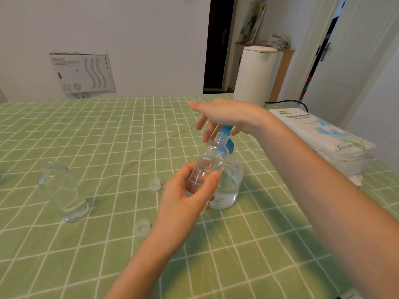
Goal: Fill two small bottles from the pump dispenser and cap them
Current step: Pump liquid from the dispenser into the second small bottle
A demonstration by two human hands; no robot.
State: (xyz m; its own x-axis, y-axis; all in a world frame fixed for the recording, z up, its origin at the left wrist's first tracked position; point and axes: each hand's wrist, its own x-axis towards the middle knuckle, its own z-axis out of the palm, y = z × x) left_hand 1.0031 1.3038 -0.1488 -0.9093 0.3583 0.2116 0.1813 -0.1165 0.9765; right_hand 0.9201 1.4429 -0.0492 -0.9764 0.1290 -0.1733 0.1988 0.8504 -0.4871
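Held bottle (207,167): small, clear, thin-walled plastic by the look, so prob. light and a bit squeezable. It's smooth too, and likely slick if liquid dribbles down the side. Best taken round the mid-body, not the neck, so the mouth stays free for the spout. Squeezing hard could push liquid back out. Some liquid seems to be inside, but the level is hard to read.

It's in the air just in front of the pump dispenser (228,186), tilted, w/ its open neck up against the blue pump head (226,128).

Left hand (185,201) is wrapped round the bottle's lower half, thumb on the near side and fingers curled behind. The forearm comes up from the near edge of the tablecloth (108,130).

Right hand (226,115) sits palm-down on top of the pump head. Its fingers are loose and nearly straight, drooping past the spout and gripping nothing. The wrist is bent and the forearm runs in from the right. Pressing here looks fine: the dispenser is wide-based and part full, so prob. stable.

Second bottle (62,190) stands uncapped, well to the left of the dispenser. Two clear caps lie between: far cap (155,184) closer to the dispenser, near cap (142,227) nearer the person.
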